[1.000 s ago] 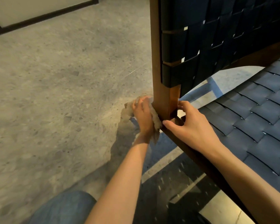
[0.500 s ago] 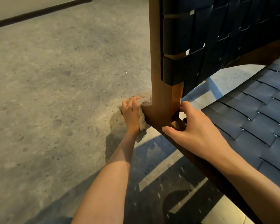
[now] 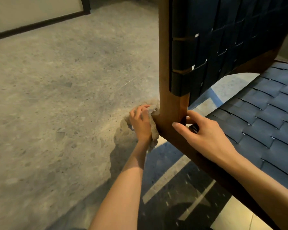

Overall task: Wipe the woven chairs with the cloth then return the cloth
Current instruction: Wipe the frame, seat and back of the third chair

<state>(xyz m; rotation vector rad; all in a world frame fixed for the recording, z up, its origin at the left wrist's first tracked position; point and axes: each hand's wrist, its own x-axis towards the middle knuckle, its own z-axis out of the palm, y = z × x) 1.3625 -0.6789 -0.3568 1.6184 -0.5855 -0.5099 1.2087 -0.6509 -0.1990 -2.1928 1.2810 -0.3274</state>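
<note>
A grey speckled floor (image 3: 56, 97) lies around the chair (image 3: 166, 97). A cloth (image 3: 154, 130) is gripped by the left hand (image 3: 140, 125) against the chair. The right hand (image 3: 204, 133) rests loosely on the chair, fingers (image 3: 178, 126) relaxed.

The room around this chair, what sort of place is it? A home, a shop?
Hard to say for sure: probably an indoor lounge or living space. A speckled stone-like floor runs to a pale wall with a dark baseboard, and the woven chair has a wooden frame.
</note>
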